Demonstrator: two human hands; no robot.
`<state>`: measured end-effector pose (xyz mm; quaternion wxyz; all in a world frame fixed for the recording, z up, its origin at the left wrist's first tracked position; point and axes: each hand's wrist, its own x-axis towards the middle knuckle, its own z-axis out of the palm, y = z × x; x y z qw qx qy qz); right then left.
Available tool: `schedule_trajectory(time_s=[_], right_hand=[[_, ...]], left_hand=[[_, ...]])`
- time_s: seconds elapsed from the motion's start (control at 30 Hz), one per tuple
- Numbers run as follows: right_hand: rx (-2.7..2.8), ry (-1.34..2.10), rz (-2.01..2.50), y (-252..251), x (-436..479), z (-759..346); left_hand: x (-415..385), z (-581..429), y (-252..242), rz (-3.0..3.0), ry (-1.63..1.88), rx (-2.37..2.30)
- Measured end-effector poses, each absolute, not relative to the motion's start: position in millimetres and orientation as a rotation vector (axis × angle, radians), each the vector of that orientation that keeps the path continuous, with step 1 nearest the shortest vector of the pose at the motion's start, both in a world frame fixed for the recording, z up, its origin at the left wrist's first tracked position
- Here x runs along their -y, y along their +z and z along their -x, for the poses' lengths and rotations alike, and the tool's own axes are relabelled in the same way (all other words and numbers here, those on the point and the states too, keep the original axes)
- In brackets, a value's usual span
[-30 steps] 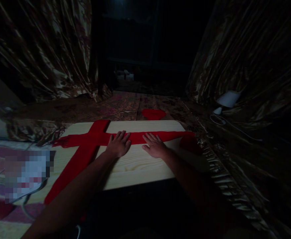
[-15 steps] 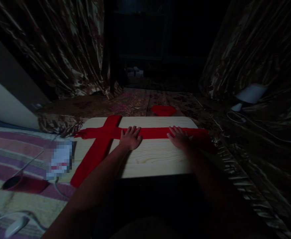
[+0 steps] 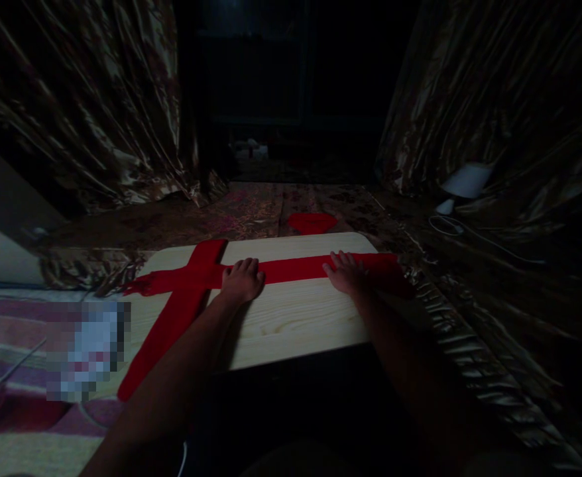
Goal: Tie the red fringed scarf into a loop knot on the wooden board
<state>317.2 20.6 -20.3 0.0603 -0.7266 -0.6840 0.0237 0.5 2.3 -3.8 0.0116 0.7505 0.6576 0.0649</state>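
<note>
A long red cloth strip (image 3: 295, 268) lies across a pale wooden board (image 3: 281, 324), with a frayed end at the left. Near that end it crosses a wider red strip (image 3: 166, 318) that slants down toward the board's near left corner. My left hand (image 3: 242, 281) rests on the long strip just right of the crossing, fingers slightly bent and apart. Farther right, my right hand (image 3: 347, 271) lies on the same strip with its fingers spread. Past the right hand, the red cloth widens and hangs over the board's right side.
Another red piece (image 3: 312, 222) lies beyond the board's far edge. A white lamp (image 3: 467, 180) with a cord stands at the right. On the left are a striped cloth (image 3: 7, 331) and a blurred-out item (image 3: 92, 348). Patterned curtains (image 3: 136, 119) hang behind.
The view has shifted, so the board appears farther left and slightly tilted. My left hand's fingers are more bent than before. My right hand still lies spread on the strip.
</note>
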Motion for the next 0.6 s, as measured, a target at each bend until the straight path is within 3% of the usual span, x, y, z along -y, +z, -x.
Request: schedule_trajectory(time_s=[0.27,0.6], right_hand=[[2.040,0.135,2.182,-21,-21,-317],[2.037,0.185,2.137,-17,-18,-318]], left_hand=[[-39,21,33,-2.251,-0.278,-1.974],[-43,58,46,-2.245,-0.415,-2.013]])
